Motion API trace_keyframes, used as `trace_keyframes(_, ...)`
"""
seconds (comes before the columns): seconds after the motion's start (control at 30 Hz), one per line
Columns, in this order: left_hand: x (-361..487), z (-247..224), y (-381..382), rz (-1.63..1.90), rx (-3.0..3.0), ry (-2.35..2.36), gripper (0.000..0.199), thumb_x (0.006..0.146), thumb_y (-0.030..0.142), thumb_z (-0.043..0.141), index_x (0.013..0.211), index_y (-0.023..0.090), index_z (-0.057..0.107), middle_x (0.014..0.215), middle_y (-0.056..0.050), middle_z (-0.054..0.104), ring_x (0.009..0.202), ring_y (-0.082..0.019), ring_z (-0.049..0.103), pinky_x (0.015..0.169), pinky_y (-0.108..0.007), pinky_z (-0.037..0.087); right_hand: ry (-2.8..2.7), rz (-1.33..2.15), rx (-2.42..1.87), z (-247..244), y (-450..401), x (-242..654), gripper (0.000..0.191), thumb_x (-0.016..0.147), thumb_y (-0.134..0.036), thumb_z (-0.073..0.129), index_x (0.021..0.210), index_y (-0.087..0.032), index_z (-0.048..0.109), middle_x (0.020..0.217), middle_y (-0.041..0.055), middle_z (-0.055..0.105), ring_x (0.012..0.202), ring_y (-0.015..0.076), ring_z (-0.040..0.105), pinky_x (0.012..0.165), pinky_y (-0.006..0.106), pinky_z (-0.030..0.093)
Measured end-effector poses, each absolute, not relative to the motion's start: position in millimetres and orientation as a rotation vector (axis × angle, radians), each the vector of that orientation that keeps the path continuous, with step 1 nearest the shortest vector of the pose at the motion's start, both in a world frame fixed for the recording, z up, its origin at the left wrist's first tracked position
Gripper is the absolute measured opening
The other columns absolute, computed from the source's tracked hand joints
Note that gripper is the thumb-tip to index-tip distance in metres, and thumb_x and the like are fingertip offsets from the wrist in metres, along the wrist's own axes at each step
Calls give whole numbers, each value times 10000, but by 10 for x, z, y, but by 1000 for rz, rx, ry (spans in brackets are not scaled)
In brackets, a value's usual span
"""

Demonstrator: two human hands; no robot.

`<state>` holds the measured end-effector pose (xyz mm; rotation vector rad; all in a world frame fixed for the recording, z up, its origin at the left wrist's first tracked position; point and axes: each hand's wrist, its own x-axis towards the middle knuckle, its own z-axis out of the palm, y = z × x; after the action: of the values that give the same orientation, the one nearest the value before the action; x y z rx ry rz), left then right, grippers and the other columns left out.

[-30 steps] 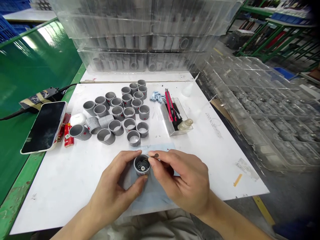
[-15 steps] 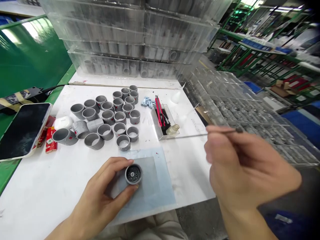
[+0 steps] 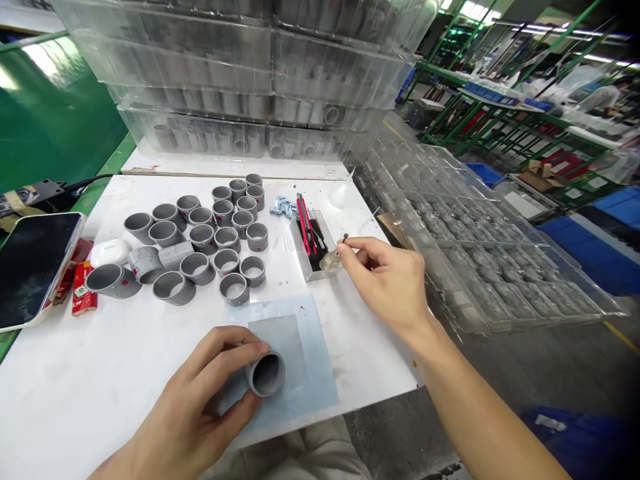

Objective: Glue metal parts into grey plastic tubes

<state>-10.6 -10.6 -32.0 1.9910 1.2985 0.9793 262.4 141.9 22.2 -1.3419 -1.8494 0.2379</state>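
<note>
Over the blue sheet point(image 3: 320, 367), my left hand point(image 3: 215, 387) grips a grey ring point(image 3: 267, 373) between thumb and fingers, its opening tilted up towards me. My right hand point(image 3: 380, 273) pinches a thin dark-ended tool point(image 3: 345, 237) beside a small clear bottle point(image 3: 331, 261); most of the tool's length is hidden. The bottle leans in a clear tray point(image 3: 313, 272), which also holds a red cutter point(image 3: 303, 223). Several grey rings point(image 3: 234, 288) stand in a group on the white table, left of the tray.
A phone point(image 3: 35, 267), red packets point(image 3: 84, 290) and a white case point(image 3: 111, 253) lie at the left. Stacked clear bins point(image 3: 190, 107) rise behind the table. Clear trays point(image 3: 480, 253) stand to the right. A blue cloth point(image 3: 283, 207) and a white cone point(image 3: 338, 195) are farther back.
My right hand has moved left and away from me, to the bottle, with the tool. The ring in my left hand has tilted, and the dark part seen inside it before no longer shows clearly.
</note>
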Motion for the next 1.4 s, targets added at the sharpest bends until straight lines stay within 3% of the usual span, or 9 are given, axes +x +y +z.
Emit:
trace_keyframes(0.13,-93,-298,-117,982,1979,1303,505,1030,84,593,1441,378,579,1330,-41,623,1209,-180,698,1015,-260,591,-1582,145,-1248,397,1326,2641,170,985,-399,793,1009,-250,871,727,17,723,625,187,618,631,349,485)
trace_keyframes(0.27,-85,-278,-111,1000,1949,1292,526,1020,59,586,1441,373,576,1320,-41,619,1216,-190,679,1028,-293,575,-1327,119,-1154,584,1026,2554,97,991,-416,799,983,-349,869,979,50,820,766,253,688,698,419,536)
trace_keyframes(0.37,-91,-278,-106,993,1956,1274,547,1009,47,596,1457,360,569,1322,-50,610,1220,-196,673,1026,-300,573,-1424,269,-1169,575,696,2466,73,976,-371,811,1012,-402,866,860,-3,815,612,203,660,521,365,506)
trace_keyframes(0.47,-100,-279,-110,993,1962,1263,564,1002,30,598,1465,351,563,1325,-48,598,1219,-183,665,1031,-277,565,-1689,540,-1095,469,434,2370,219,954,-238,808,1106,-395,823,692,-53,759,461,142,593,389,287,446)
trace_keyframes(0.57,-102,-277,-112,997,1958,1249,578,996,12,606,1465,346,562,1325,-45,595,1232,-176,653,1040,-264,556,-1797,709,-987,355,337,2259,210,962,-173,755,1093,-337,766,677,-62,747,492,125,635,462,246,531)
trace_keyframes(0.73,-99,-288,-95,1018,1953,1222,583,1002,6,597,1489,325,565,1340,-55,598,1249,-175,648,1059,-268,555,-1844,747,-938,211,366,2125,136,950,-124,728,1031,-228,761,696,-68,737,501,59,594,476,172,483)
trace_keyframes(0.87,-101,-306,-84,1030,1962,1206,563,1011,13,603,1500,291,572,1350,-60,592,1251,-164,647,1071,-254,551,-1840,815,-919,149,390,2099,82,973,-131,712,1008,-166,777,682,-57,708,524,56,586,505,166,485)
trace_keyframes(1.4,-104,-291,-68,1012,1980,1224,582,1030,44,622,1542,312,549,1378,-39,594,1267,-135,647,1110,-207,535,-2073,478,-845,225,485,2121,56,997,-94,703,1022,-128,739,685,-35,686,556,76,604,584,226,492)
